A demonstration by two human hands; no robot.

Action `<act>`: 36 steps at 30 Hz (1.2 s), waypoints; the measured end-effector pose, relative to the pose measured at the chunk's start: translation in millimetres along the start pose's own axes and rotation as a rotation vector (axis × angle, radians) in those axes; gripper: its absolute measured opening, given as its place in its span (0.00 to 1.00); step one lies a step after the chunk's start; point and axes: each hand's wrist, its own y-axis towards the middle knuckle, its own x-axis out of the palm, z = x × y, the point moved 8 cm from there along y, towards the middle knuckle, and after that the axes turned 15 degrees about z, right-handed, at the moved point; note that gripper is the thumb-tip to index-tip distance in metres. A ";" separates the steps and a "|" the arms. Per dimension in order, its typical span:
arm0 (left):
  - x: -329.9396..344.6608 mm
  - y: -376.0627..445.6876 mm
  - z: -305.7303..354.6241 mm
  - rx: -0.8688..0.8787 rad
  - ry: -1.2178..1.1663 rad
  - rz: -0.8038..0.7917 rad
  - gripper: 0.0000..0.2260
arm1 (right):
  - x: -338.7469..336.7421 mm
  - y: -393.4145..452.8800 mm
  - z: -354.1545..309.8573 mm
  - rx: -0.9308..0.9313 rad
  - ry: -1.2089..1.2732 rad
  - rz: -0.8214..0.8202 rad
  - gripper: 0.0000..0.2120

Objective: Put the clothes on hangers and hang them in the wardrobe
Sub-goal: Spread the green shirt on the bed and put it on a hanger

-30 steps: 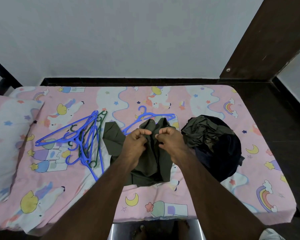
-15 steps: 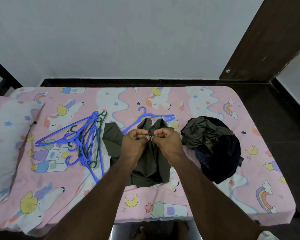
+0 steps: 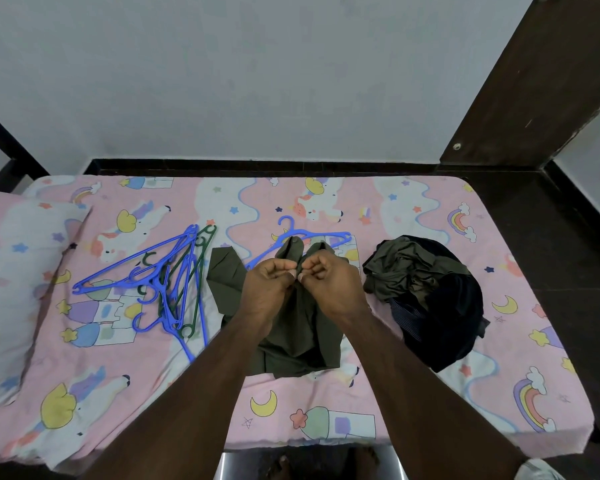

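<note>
1. Both hands are up at the top of the olive shirt [image 3: 291,337] – left hand [image 3: 269,289] and right hand [image 3: 333,285] sit knuckle to knuckle, each pinching a bit of the fabric near the collar between thumb and fingertips. Looks to me like they're fiddling with a button or the front opening, which you'd want sorted so the shirt sits on a hanger properly.

2. The shirt lies flat in the middle of the bed [image 3: 430,393], collar end away from the person. A blue hanger [image 3: 312,234] sits right at that collar end, hook pointing at the wall, partly under the fabric – my guess is it's parked there so it can slide straight into the shoulders.

3. Spare hangers [image 3: 167,282] – a tangled bunch of blue and green ones – are just left of the shirt, one sleeve nearly touching them.

4. A pile of dark clothes [image 3: 426,292] waits on the right, near but apart from the shirt. Not hung yet.

5. A pillow [image 3: 11,282] is at the far left. No wardrobe clearly in view, so can't say where this goes.

6. Nothing really blocks the hands; those tangled hooks could snag later though.
</note>
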 end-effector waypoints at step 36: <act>16.5 11.5 83.7 -0.010 -0.155 -0.093 0.06 | -3.5 -0.1 24.0 0.261 0.380 -0.054 0.06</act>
